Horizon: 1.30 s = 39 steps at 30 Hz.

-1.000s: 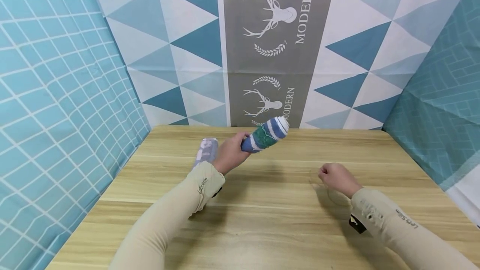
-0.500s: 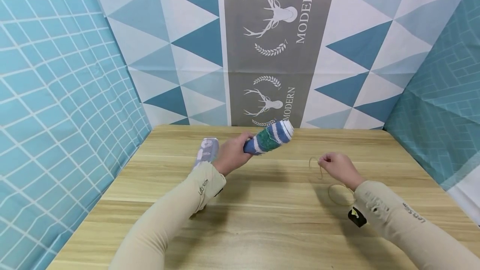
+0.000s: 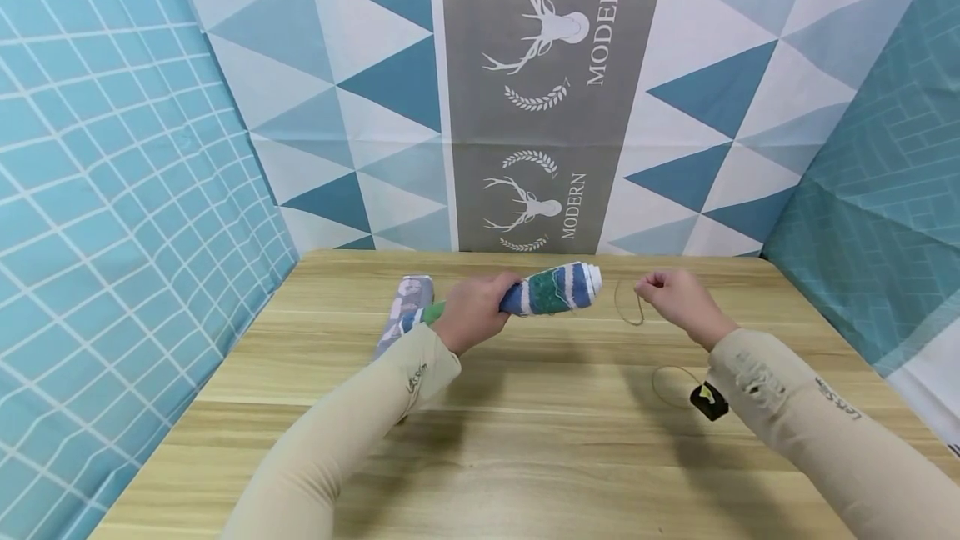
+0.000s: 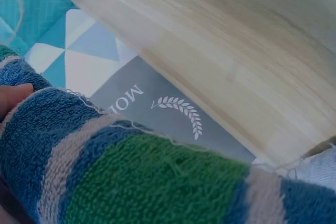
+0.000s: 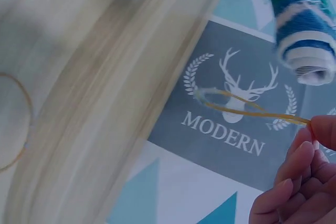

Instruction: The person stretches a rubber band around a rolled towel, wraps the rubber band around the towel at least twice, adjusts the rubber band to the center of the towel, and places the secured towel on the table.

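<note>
Clock directions are read on the head view, with twelve towards the MODERN-printed backdrop (image 3: 547, 98). A rolled terry towel (image 3: 555, 290), striped in blue, green and white, is gripped about its middle by the left hand (image 3: 472, 308), with fingers wrapped round it. It is held above the wood-grain table (image 3: 547, 457), near the centre, with its layered end pointed between two and three o'clock and the other end emerging past the hand towards eight. By this middle grip, it may be judged, the layers are stopped from unrolling while both ends are left uncovered. Loose threads are seen along the roll, so the edge could easily be snagged.

At three o'clock from the left hand, a thin yellowish loop (image 5: 252, 113), apparently a rubber band, is pinched between thumb and forefinger of the right hand (image 3: 681, 300); the other fingers are loosely bent. Because only one end is pinched, the loop is left dangling, slack and unstretched, towards nine o'clock, near the roll's layered end but apart from it.

A second similar loop (image 3: 653, 383) is seen on the table, towards six o'clock from the right hand. At nine o'clock from the left hand, a lilac-grey patterned towel (image 3: 408, 304) is laid, seemingly rolled, partly hidden by the forearm; how it is secured cannot be told.
</note>
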Motion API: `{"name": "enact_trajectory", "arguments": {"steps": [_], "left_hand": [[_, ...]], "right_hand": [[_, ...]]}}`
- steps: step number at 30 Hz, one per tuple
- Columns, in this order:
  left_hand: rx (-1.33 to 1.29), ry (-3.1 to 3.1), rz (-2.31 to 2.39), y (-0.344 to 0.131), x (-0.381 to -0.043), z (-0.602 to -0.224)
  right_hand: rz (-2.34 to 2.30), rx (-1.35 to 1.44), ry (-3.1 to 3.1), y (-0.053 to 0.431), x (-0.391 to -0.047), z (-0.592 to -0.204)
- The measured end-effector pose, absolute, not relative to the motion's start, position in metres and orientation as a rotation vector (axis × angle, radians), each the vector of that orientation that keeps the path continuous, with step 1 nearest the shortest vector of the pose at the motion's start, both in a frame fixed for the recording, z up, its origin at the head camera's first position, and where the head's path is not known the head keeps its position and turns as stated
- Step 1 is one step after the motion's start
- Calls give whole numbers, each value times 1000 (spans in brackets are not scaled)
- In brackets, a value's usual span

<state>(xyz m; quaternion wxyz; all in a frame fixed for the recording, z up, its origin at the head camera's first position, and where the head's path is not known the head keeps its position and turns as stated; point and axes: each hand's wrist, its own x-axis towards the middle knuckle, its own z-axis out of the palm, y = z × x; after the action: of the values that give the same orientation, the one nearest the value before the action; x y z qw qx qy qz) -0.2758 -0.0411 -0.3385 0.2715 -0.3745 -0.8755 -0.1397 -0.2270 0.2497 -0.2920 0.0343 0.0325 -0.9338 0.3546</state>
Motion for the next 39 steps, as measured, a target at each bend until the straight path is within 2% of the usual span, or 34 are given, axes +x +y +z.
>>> {"name": "enact_trajectory", "arguments": {"steps": [27, 39], "left_hand": [[-1029, -2107, -53, -30, -268, -336], [-976, -2116, -80, -27, -267, -336]], "right_hand": [[1065, 140, -2853, 225, -234, -271], [1097, 179, -2821, 217, -234, -276]]}}
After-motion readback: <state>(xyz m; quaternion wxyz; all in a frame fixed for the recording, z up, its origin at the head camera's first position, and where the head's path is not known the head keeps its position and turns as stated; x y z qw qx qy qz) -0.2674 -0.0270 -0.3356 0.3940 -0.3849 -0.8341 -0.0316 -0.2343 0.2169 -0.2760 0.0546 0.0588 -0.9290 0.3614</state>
